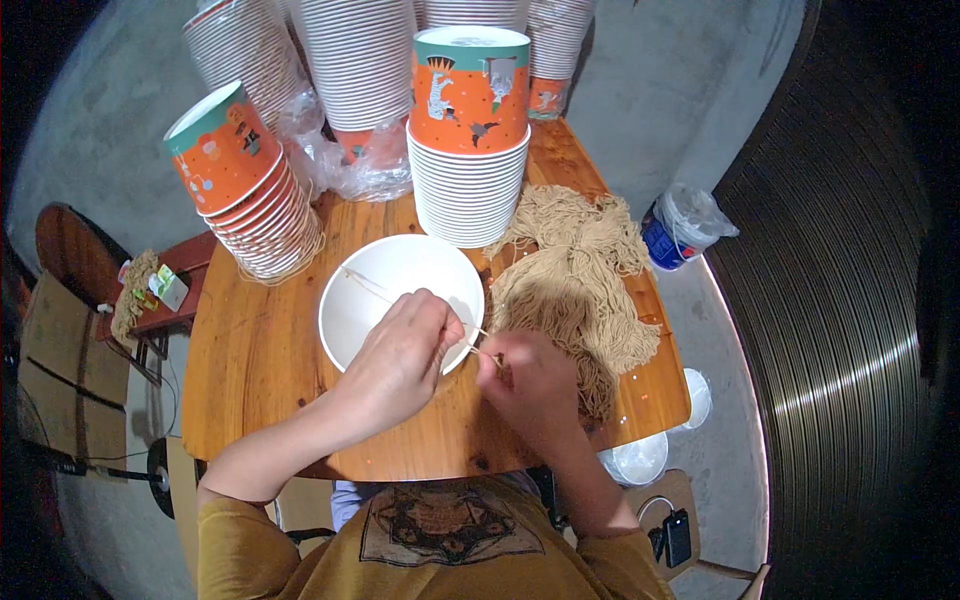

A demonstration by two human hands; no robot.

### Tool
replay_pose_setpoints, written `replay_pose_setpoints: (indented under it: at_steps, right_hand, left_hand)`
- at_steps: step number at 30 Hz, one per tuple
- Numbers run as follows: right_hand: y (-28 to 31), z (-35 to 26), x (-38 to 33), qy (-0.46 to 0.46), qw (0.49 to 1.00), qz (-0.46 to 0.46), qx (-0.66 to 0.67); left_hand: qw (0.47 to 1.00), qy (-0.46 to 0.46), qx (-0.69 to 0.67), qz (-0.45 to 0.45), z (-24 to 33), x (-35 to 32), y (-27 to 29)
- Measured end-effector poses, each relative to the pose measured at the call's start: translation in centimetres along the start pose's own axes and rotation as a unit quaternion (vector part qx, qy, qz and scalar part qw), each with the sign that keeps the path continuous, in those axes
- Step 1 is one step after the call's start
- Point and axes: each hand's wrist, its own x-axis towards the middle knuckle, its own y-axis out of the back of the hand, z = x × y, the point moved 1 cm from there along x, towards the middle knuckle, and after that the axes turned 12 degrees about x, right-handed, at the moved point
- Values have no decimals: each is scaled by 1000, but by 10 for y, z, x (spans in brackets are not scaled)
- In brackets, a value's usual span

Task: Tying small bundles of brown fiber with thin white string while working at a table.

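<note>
Both hands, left (400, 355) and right (535, 385), each grip pinched shut on one string (478, 345) over the white bowl (400, 290); bowl nearly empty, string heap (585, 290) large.

A round wooden surface (250, 350) stood on a grey concrete floor (660, 80). A corrugated metal wall (850, 300) curved along the right, a dark wooden chair (70, 250) left.

A thin tan string (470, 340) is pinched between the left hand (400, 360) and the right hand (535, 385), right over the rim of a white bowl (385, 275) on a wooden table (250, 360). A heap of string (580, 280) is piled just right of the bowl, with stacks of orange paper cups (468, 140) lined up behind.
</note>
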Motion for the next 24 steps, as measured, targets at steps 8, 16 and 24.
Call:
replay_pose_setpoints:
  at_steps: [8, 16, 24]
  right_hand:
    - [26, 0, 2, -149, 982, -104, 42]
    - [45, -3, 38, -58, 989, -134, 2]
    - [-16, 6, 62, -99, 959, -242, 110]
  left_hand:
    - [996, 71, -56, -22, 5, -6, 15]
    - [994, -53, 81, -56, 1, -42, 26]
    - [1000, -5, -10, -28, -21, -53, 33]
